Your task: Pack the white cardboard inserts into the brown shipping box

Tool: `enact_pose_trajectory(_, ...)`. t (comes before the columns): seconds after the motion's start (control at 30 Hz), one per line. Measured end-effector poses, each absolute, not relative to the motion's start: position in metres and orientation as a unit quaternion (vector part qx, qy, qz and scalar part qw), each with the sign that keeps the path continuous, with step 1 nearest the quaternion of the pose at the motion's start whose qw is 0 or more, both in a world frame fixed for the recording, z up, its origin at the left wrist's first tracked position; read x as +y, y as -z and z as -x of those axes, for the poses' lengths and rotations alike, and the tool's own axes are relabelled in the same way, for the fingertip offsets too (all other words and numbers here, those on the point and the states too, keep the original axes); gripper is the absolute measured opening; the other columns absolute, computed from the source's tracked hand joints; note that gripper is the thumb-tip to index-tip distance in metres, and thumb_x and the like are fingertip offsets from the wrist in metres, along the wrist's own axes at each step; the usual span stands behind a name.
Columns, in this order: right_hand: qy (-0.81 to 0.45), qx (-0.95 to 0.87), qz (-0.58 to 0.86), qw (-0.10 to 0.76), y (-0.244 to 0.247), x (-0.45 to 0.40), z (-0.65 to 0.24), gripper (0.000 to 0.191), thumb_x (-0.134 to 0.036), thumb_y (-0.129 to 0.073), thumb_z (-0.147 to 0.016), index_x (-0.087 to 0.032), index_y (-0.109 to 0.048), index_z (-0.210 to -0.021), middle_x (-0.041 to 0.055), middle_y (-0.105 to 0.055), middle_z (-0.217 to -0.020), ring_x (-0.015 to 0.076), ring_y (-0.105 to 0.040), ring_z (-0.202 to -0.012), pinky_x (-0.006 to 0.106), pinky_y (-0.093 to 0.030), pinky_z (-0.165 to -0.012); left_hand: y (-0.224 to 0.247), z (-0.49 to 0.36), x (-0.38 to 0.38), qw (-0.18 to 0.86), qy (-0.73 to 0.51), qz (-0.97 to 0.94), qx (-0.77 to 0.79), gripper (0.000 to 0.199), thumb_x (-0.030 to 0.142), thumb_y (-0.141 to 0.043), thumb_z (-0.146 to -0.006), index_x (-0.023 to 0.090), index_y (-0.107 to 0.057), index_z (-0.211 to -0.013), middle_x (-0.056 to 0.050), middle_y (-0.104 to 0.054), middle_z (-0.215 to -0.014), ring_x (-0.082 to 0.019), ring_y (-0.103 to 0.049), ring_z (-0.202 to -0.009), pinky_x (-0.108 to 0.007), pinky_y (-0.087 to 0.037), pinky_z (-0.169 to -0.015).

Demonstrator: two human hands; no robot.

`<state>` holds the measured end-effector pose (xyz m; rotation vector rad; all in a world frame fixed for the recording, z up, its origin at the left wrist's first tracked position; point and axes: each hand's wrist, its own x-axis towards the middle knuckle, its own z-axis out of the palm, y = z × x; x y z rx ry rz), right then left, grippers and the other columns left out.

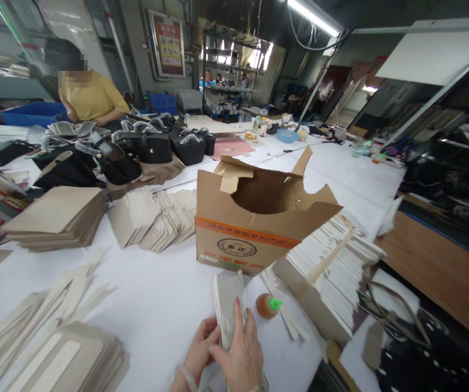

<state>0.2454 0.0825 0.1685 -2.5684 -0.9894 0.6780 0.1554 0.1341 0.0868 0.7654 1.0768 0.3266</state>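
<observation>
A stack of thin pale card pieces (229,291) stands on edge on the white table, just in front of an open cardboard box (234,242). My left hand (202,345) has its fingers curled against the stack's left side. Across the stack's near right part lies my right hand (240,343), its fingers extended and its thumb toward the left hand. To the right of the stack is a small bottle of amber liquid (267,306) with a green nozzle.
Card stacks (59,218) stand at the left and lower left (71,359), with loose strips beside them. Long card bundles (332,267) lie at the right. Black handbags (148,144) fill the back left, near a person in yellow (91,95).
</observation>
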Motion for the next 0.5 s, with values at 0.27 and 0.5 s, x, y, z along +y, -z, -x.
enact_pose_trajectory(0.27, -0.212, -0.266, 0.928, 0.155, -0.165, 0.084, -0.268, 0.081, -0.023, -0.056, -0.071, -0.029, -0.030, -0.147, 0.0149, -0.045, -0.131, 0.0364, -0.058, -0.110, 0.042, -0.050, -0.077, -0.074, -0.178, 0.139, 0.749, -0.115, -0.399, 0.517, 0.061, 0.071, -0.071, -0.048, 0.023, -0.048, -0.079, 0.000, -0.057, -0.085, -0.018, -0.056, -0.078, -0.029, -0.046, -0.061)
enact_pose_trajectory(0.5, -0.302, -0.244, 0.873, 0.295, -0.182, 0.075, -0.297, 0.098, -0.015, -0.058, -0.052, -0.018, -0.030, -0.146, 0.0124, -0.049, -0.138, 0.0295, -0.058, -0.115, 0.032, -0.048, -0.090, -0.098, -0.174, 0.137, 0.765, -0.145, -0.365, 0.510, 0.080, 0.064, -0.077, -0.049, 0.022, -0.048, -0.111, -0.016, -0.052, -0.126, -0.029, -0.054, -0.114, -0.037, -0.048, -0.092)
